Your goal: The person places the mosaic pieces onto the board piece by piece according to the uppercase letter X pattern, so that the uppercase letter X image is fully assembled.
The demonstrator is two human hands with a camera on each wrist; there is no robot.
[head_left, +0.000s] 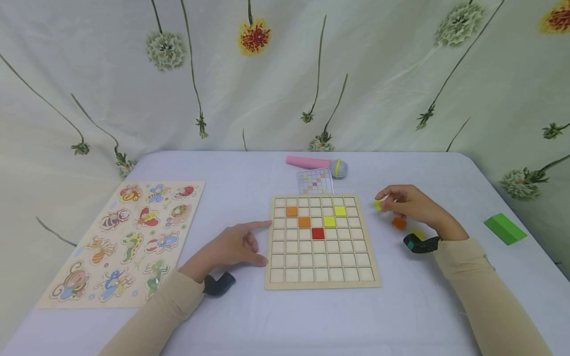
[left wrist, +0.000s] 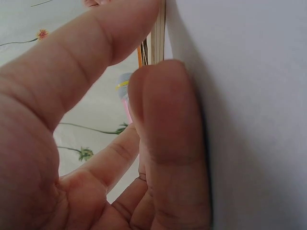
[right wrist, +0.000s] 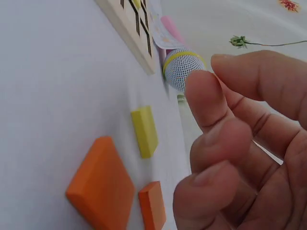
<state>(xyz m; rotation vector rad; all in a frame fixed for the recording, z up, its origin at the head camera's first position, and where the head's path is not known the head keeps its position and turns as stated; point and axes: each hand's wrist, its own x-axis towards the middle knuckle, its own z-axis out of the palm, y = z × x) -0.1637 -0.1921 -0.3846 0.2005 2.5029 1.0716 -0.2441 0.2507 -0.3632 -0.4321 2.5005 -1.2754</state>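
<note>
Five tiles (head_left: 318,233) are seated in the board (head_left: 322,286), its left edge touched by the left hand (head_left: 231,245), thumb and forefinger parted, nothing gripped. Right of the board, a yellow tile (right wrist: 145,132) is overhung by the right hand (head_left: 409,203), fingers bent, empty.

The left hand (left wrist: 96,177) touches the wooden board (left wrist: 157,45), a microphone (left wrist: 123,91) beyond.

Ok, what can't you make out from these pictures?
Head: squares on the card, too small to read exactly.
Head: part of the nearest yellow tile, behind the black wrist device.
Right wrist: most of the board, cut off by the top edge.
Left wrist: most of the board, hidden by the left hand.
</note>
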